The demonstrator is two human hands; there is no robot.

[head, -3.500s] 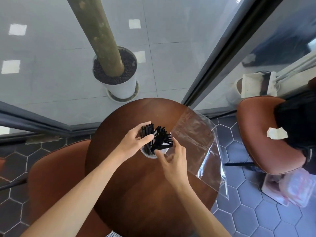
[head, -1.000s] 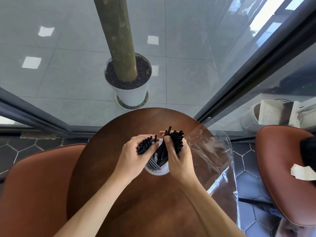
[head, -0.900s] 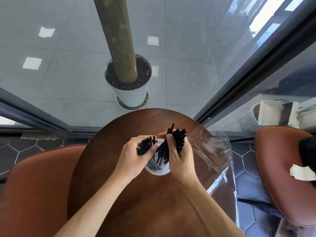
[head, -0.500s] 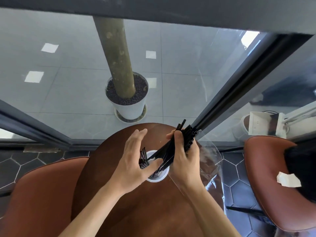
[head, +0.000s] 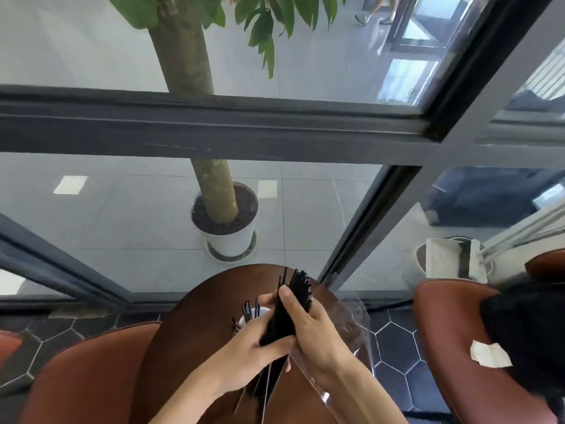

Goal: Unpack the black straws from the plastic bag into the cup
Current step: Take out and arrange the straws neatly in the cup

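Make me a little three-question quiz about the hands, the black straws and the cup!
1. True or false: the right hand grips a bundle of black straws lifted out of the cup.
2. Where is the clear plastic bag? A) on the table, right of the hands B) inside the cup C) on the left chair
3. Fill in: a few straws stand in the ____.

Key: 1 true; 2 A; 3 cup. The left hand holds the bundle's lower part.
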